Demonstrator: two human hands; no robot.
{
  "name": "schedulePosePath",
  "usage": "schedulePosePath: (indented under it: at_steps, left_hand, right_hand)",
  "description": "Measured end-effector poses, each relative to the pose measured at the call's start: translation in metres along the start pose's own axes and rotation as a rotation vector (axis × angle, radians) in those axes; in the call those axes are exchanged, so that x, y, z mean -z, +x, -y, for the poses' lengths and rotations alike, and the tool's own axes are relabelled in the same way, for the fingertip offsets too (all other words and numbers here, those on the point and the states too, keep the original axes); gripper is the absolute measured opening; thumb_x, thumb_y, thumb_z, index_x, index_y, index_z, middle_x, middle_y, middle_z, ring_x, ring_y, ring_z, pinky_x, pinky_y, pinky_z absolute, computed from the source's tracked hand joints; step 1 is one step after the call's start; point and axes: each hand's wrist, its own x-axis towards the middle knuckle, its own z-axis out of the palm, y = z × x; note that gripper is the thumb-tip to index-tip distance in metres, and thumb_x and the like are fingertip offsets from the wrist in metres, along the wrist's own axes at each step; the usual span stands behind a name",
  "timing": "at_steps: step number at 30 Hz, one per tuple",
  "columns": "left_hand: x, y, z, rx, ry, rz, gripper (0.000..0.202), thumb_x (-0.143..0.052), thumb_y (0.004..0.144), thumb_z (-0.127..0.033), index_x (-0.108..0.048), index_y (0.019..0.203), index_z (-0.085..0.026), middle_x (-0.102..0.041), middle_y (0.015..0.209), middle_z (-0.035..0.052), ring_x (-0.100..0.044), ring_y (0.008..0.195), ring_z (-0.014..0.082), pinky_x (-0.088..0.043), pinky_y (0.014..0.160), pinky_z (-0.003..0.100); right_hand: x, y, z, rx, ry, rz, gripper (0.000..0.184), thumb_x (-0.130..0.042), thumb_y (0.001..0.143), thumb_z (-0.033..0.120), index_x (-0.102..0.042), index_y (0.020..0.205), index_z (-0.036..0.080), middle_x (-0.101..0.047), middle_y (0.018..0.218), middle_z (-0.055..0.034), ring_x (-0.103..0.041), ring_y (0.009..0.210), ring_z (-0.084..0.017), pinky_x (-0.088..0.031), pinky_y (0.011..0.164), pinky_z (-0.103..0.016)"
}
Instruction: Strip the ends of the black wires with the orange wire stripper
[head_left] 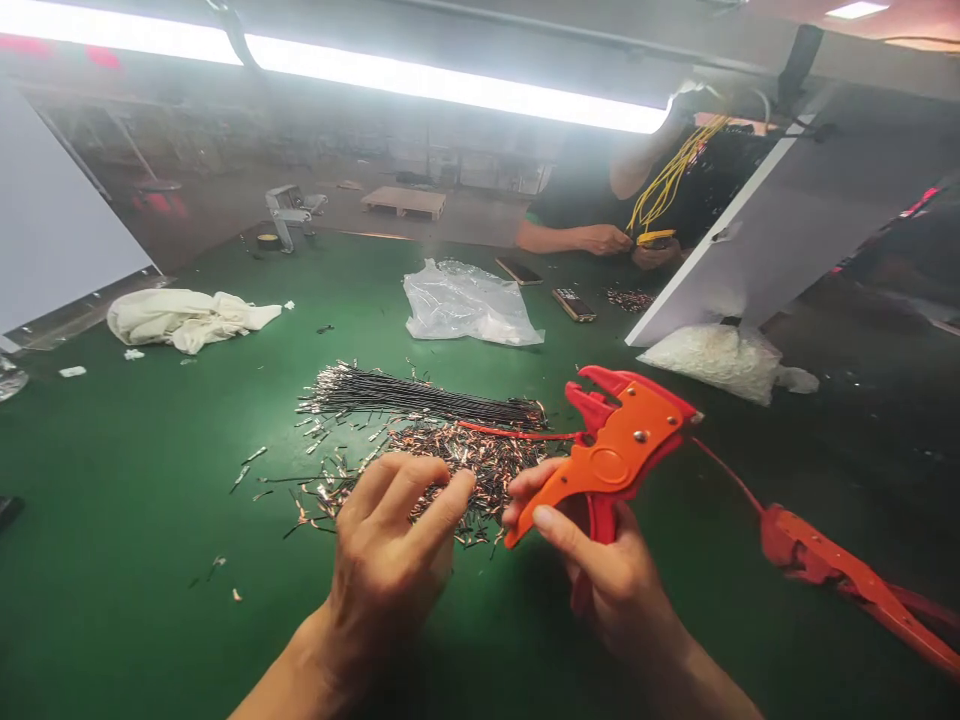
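Note:
My right hand is wrapped round the handles of an orange and red wire stripper, its jaws open and pointing up to the left. A thin red strip runs left from the stripper over the scraps. My left hand is curled above a pile of short cut wire ends; its fingertips are partly hidden, so what they hold is not visible. A thin black wire reaches leftward from near those fingers. Behind the pile lies a bundle of black wires with silvery terminals at its left end.
A clear plastic bag, two phone-like devices and a white cloth lie farther back. At right are a filled bag, a slanted panel and another orange-red tool. A co-worker's hands hold yellow wires across the table.

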Motion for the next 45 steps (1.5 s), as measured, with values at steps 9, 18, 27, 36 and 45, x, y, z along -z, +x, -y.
schedulePosePath:
  at_steps: [9,18,27,36,45]
  left_hand:
    - [-0.006,-0.002,-0.006,-0.122,-0.029,0.108,0.026,-0.058,0.08,0.002,-0.065,0.095,-0.018,-0.065,0.081,0.0049,-0.055,0.079,0.0176,-0.049,0.069,0.031]
    - [-0.005,0.001,-0.007,-0.168,-0.098,0.188,0.018,-0.055,0.085,-0.003,-0.062,0.098,-0.013,-0.065,0.077,0.0065,-0.051,0.07,0.017,-0.046,0.063,0.03]
    - [-0.009,-0.006,-0.022,-0.167,-0.156,0.252,0.012,-0.049,0.089,-0.005,-0.059,0.092,-0.011,-0.054,0.066,0.0015,-0.046,0.06,0.0141,-0.036,0.051,0.026]
    - [-0.008,-0.01,-0.035,-0.029,-0.142,0.337,0.026,-0.047,0.09,-0.004,-0.047,0.069,-0.019,-0.046,0.063,-0.002,-0.038,0.049,0.01,-0.027,0.044,0.025]
    - [-0.017,-0.007,-0.034,-0.092,-0.046,0.283,0.028,-0.032,0.096,-0.007,-0.051,0.079,-0.019,-0.048,0.061,-0.0019,-0.042,0.049,0.0134,-0.024,0.042,0.029]
  right_hand:
    - [0.001,0.004,0.004,0.049,-0.12,-0.059,0.011,-0.066,0.082,0.023,-0.062,0.093,0.021,-0.062,0.083,-0.0005,-0.058,0.078,-0.017,-0.049,0.075,-0.032]
    - [-0.001,0.007,0.005,-0.024,-0.254,-0.033,0.015,-0.067,0.077,0.028,-0.059,0.086,0.019,-0.06,0.076,-0.0006,-0.055,0.068,-0.016,-0.047,0.065,-0.029]
    - [0.003,0.003,-0.014,0.164,-0.58,-0.107,0.015,-0.058,0.079,0.018,-0.061,0.093,0.02,-0.066,0.083,-0.0048,-0.064,0.078,-0.022,-0.053,0.076,-0.034]
    - [0.005,0.003,-0.02,0.328,-0.833,-0.071,0.021,-0.052,0.076,0.011,-0.057,0.094,0.02,-0.065,0.083,-0.0053,-0.062,0.077,-0.023,-0.048,0.071,-0.034]
    - [0.004,0.006,-0.011,0.514,-1.036,-0.083,0.019,-0.051,0.081,0.015,-0.057,0.099,0.017,-0.066,0.085,-0.0072,-0.058,0.074,-0.023,-0.043,0.067,-0.034]
